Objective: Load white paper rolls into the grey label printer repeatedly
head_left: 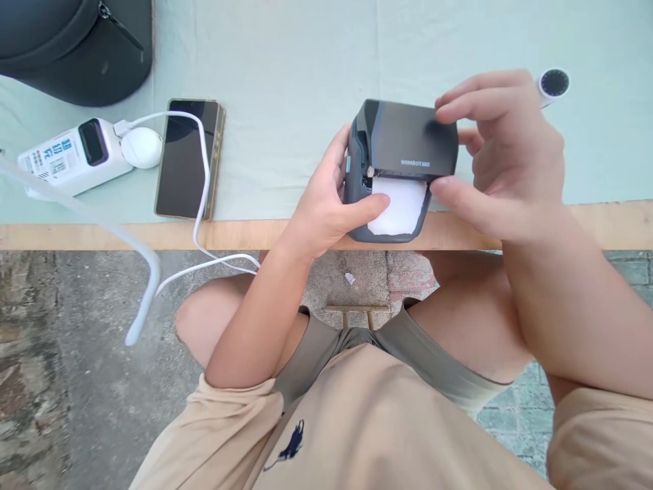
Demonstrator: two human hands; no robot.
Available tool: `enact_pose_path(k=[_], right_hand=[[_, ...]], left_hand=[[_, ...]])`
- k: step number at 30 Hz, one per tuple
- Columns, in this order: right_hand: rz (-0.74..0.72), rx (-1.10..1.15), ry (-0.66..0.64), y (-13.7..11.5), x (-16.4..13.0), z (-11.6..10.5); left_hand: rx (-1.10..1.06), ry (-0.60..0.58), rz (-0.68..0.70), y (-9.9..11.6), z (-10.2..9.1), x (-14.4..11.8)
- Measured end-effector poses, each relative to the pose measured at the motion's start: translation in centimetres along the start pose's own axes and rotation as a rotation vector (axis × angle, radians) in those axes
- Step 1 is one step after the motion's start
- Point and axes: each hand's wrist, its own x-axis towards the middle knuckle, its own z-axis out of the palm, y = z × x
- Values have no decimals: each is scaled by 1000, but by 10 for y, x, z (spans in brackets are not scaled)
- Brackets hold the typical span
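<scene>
A dark grey label printer (415,133) is held at the table's front edge, its cover raised. White label paper (403,211) shows in the opening below the cover. My left hand (331,197) wraps round the printer's left side, its thumb pressing on the paper. At the right, my right hand (510,150) has its thumb and fingertips at the cover's right edge, gripping it; some of its fingers are curled and partly hidden. Behind the right wrist, a white cylinder with a dark round end (554,83) is partly covered.
To the left lie a smartphone (186,163) and a white charging device (76,156) with a white cable (204,170) running over the phone and off the edge. A black zipped case (76,47) stands at the back left. The table has a pale green cloth (286,82) and wooden edge (245,235).
</scene>
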Motion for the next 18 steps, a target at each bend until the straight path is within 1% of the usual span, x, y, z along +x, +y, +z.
enact_pose_path(k=[3,5,6,8,10,12,14,16,18], right_hand=[[-35,4,-48,3,0,0],[-57,52,-76,4,0,1],[-39,94,-76,4,0,2],[54,192,-55,3,0,4],[176,267,-73,0,1,7],[244,329,-164,-2,2,9],[277,380,-237,-4,3,12],[300,438,-226,-6,2,15],[315,520,-170,-6,1,19]], left_hand=[[-5,-15,-6,1,0,-1],[-15,-29,5,1,0,-1],[-14,-35,10,1,-1,-1],[3,-39,21,0,-2,0],[35,-35,42,-1,-2,0],[60,-28,76,-2,-2,0],[74,-27,93,-2,-2,-1],[84,-29,97,-3,-1,-2],[96,-36,125,-3,-1,-3]])
